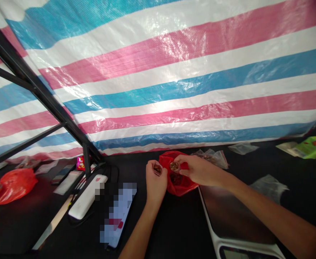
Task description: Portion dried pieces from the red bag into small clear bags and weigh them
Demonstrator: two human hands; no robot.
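Bright light came through the striped tarpaulin (174, 79), glare on its folds, dim tabletop (174, 230), bowed edges, a pixelated patch (117, 212)

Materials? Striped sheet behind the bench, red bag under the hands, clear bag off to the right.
The striped sheet looks like woven plastic tarp: fine weave grid, glossy creased highlights. The red bag seems thin plastic film, shiny and crumpled. The clear bag also looks like thin plastic, wrinkled and see-through; exact type unclear.

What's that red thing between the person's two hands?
In the head view, a red plastic bag lies between the left hand and the right hand.
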